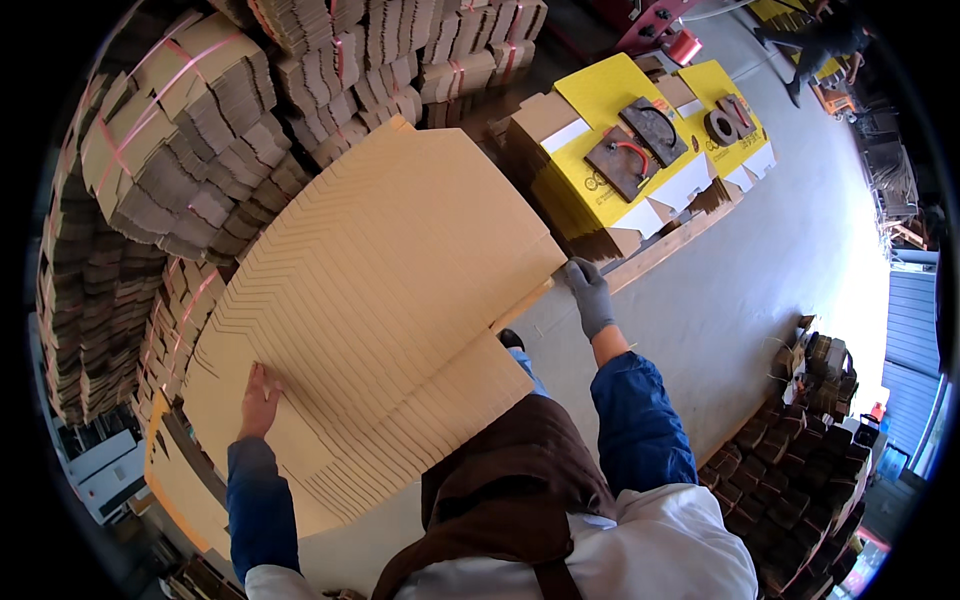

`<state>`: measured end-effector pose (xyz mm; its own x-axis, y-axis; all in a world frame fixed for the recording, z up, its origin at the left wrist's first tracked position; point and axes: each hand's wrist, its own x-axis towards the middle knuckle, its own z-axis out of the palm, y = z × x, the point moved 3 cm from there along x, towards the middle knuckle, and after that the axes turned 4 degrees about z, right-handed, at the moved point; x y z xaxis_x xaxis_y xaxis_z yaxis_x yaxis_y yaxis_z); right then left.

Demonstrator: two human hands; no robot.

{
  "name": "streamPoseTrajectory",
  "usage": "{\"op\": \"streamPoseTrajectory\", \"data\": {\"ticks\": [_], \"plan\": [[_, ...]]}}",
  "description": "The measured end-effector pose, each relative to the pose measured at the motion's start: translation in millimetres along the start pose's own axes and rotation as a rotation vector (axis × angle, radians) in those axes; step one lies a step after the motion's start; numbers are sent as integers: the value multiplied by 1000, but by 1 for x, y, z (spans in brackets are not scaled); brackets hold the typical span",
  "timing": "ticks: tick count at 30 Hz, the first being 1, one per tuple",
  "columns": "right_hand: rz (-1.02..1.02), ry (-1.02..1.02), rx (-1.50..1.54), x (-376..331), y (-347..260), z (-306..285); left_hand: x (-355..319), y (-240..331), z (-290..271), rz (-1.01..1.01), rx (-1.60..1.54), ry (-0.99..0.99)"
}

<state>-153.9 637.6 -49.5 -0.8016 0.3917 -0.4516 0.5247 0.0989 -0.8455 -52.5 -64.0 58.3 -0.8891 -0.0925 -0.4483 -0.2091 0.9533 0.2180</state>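
Note:
A fanned stack of brown cardboard sheets (pixel 400 270) spreads in front of me, its many edges showing as stepped lines. My left hand (pixel 260 402), bare, lies on the left part of the stack with its fingers stretched out. At the right corner of the top sheet is my right hand (pixel 590 298), in a grey glove. Its fingers are bent in against that corner and appear to pinch it; the fingertips are partly hidden. Under the stack, a wooden board edge (pixel 525 303) shows beside the right corner.
Tall bundles of cardboard (pixel 215 120) tied with pink strap stand at the left and back. Yellow-topped carton stacks (pixel 610 130) carry dark metal weights (pixel 655 130) at the far right. Dark bundles (pixel 790 480) sit at the lower right. Another person (pixel 820 45) walks at the far right.

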Motion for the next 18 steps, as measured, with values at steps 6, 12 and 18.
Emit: {"op": "streamPoseTrajectory", "data": {"ticks": [6, 12, 18], "plan": [[194, -184, 276, 8, -11, 29, -1, -12, -2, -70, 21, -48], [150, -179, 102, 13, -14, 33, -1, -23, 2, -65, 33, -30], [-40, -139, -173, 14, -28, 26, 4, -4, 6, -97, 6, -48]]}}
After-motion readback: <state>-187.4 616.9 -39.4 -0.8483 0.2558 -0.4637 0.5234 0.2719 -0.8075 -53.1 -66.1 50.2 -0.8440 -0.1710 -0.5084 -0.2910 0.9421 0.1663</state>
